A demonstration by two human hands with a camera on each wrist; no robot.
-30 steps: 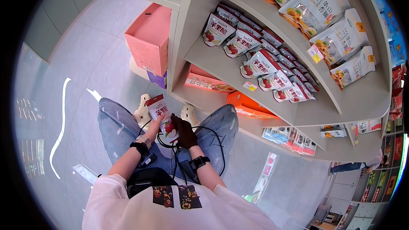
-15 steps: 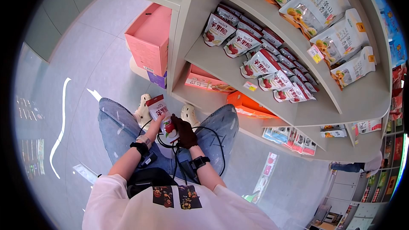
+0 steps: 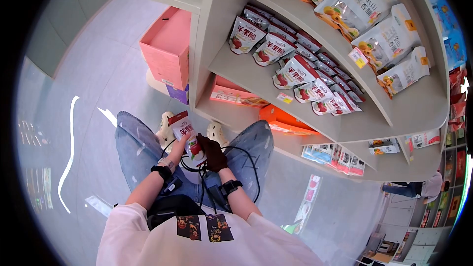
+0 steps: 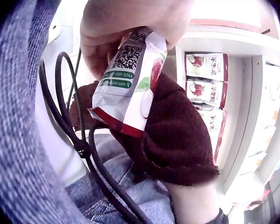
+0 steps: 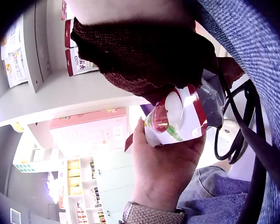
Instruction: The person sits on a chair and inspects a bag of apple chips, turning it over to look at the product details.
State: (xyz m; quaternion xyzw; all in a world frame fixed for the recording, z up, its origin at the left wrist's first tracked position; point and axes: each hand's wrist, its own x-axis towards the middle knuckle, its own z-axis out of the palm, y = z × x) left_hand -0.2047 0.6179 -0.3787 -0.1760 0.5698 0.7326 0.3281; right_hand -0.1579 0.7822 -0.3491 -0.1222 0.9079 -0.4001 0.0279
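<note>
A small white and dark-red bag of apple crisps (image 3: 196, 149) is held between the person's knees. My bare left hand (image 3: 180, 144) grips its side, fingers and thumb curled round it. In the left wrist view the back of the bag (image 4: 126, 84) shows a QR code. My right hand (image 3: 212, 152), covered by a dark brown knitted cloth like a loose glove (image 4: 177, 130), curves round the bag's other side. The fabric hides its fingers. In the right wrist view, the apple print (image 5: 165, 114) shows between the cloth and the left hand (image 5: 165, 163).
A shelf unit (image 3: 340, 128) carries rows of similar apple crisps bags (image 3: 273, 48) and larger apricot bags (image 3: 357, 2). A pink box (image 3: 165, 47) stands at its left. Black cables (image 3: 253, 167) loop over the lap. Another person (image 3: 414, 187) stands far right.
The head view has turned slightly, so the shelf sits a little further left and lower things shift with it. Both hands keep their places on the bag.
</note>
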